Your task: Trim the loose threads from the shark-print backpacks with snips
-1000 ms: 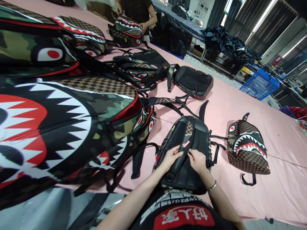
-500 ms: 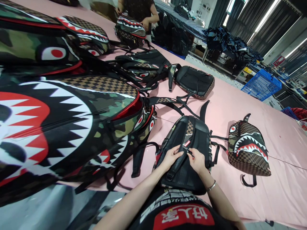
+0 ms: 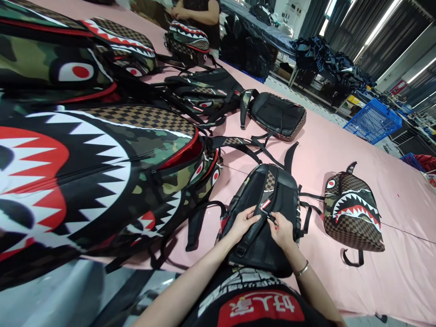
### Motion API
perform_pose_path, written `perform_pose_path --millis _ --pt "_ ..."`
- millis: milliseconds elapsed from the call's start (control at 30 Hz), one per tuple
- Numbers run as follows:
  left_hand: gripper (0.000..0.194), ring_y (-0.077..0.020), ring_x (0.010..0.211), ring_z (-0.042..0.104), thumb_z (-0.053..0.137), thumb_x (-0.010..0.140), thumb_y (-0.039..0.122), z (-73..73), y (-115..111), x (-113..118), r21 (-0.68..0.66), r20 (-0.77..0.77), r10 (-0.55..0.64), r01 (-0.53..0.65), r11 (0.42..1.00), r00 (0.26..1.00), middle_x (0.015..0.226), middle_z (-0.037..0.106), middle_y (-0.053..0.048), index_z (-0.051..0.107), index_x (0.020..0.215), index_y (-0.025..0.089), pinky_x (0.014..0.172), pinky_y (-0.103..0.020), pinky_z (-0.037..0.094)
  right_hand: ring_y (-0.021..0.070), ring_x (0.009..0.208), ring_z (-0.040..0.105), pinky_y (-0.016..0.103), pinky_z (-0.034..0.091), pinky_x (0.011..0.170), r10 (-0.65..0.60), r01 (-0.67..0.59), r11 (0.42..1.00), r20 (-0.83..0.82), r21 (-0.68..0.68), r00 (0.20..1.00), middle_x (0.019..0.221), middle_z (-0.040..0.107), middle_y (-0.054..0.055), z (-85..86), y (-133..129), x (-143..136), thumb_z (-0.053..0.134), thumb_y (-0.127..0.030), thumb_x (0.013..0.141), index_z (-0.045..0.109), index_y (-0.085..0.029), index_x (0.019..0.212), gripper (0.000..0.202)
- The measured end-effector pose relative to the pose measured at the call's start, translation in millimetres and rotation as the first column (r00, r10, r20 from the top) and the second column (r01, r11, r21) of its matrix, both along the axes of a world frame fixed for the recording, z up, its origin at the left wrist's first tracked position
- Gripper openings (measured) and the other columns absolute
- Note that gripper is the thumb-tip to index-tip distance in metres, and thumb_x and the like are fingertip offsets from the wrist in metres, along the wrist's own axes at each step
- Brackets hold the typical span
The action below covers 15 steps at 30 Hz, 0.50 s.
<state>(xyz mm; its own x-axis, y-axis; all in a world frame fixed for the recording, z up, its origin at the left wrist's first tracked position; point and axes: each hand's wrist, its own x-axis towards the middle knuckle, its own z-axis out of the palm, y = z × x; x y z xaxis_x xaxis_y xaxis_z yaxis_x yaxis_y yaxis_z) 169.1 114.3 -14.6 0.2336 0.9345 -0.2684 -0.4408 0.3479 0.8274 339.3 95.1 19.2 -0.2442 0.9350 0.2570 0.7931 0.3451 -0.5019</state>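
A black backpack (image 3: 284, 195) lies back panel up in front of me, its shoulder strap (image 3: 254, 234) running diagonally across it. My left hand (image 3: 243, 223) pinches the edge of that strap, just below a red-and-white label (image 3: 265, 204). Between the fingers of my right hand (image 3: 282, 230) is a small dark tool (image 3: 269, 217) with a shiny tip, held close to the label; its exact kind is too small to make out. Both hands rest low over the backpack, fingertips a short way apart.
Large shark-mouth backpacks (image 3: 143, 154) crowd the left of the pink table (image 3: 402, 277). A small checkered shark backpack (image 3: 354, 213) lies at right, another black-backed one (image 3: 279, 116) beyond. Across the table stands a person (image 3: 200, 13). A blue crate (image 3: 373, 120) is behind the table's far edge.
My right hand and the tool have shifted very slightly; my left hand keeps its place. Across the table, the other person's hands have come off the backpack and drawn together.
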Motion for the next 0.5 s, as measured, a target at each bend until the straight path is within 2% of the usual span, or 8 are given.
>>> perform_pose_path --millis 167,267,400,500 --pt "0.053 -0.0254 0.107 0.056 0.07 0.065 0.028 -0.7 0 1 0.01 -0.015 -0.003 0.003 1.0 1.0 0.115 0.062 -0.01 0.056 0.114 0.013 0.098 -0.041 0.039 0.0154 0.071 0.061 0.024 0.048 0.065 0.007 -0.006 1.0 0.066 -0.011 0.998 0.085 0.064 0.007 0.9 6 -5 0.041 -0.028 0.088 0.057 -0.017 0.1 0.022" --pt "0.054 -0.0252 0.108 0.056 0.07 0.064 0.029 -0.5 0 1 0.009 -0.021 0.004 -0.004 1.0 1.0 0.115 0.062 -0.009 0.057 0.114 0.014 0.098 -0.04 0.039 0.0155 0.073 0.061 0.024 0.048 0.065 0.011 -0.01 1.0 0.035 -0.028 0.999 0.087 0.065 0.007 0.6 8 -9 0.041 -0.028 0.088 0.058 -0.018 0.098 0.022" --pt "0.056 -0.0253 0.11 0.054 0.071 0.062 0.029 -1.0 0 1 -0.004 -0.023 0.018 -0.018 1.0 1.0 0.117 0.061 -0.01 0.056 0.114 0.014 0.1 -0.04 0.037 0.0151 0.071 0.061 0.024 0.049 0.065 -0.045 0.03 0.995 -0.168 -0.091 0.985 0.083 0.065 0.005 -1.1 10 -8 0.045 -0.03 0.086 0.059 -0.018 0.092 0.02" --pt "0.06 -0.0255 0.111 0.054 0.072 0.062 0.029 -2.2 1 -1 -0.025 -0.015 0.021 -0.021 0.999 1.0 0.119 0.06 -0.01 0.054 0.117 0.013 0.1 -0.039 0.038 0.0154 0.073 0.061 0.026 0.05 0.069 -0.11 0.028 0.975 -0.369 -0.22 0.923 0.083 0.065 0.003 -2.7 20 3 0.051 -0.034 0.082 0.059 -0.018 0.09 0.019"
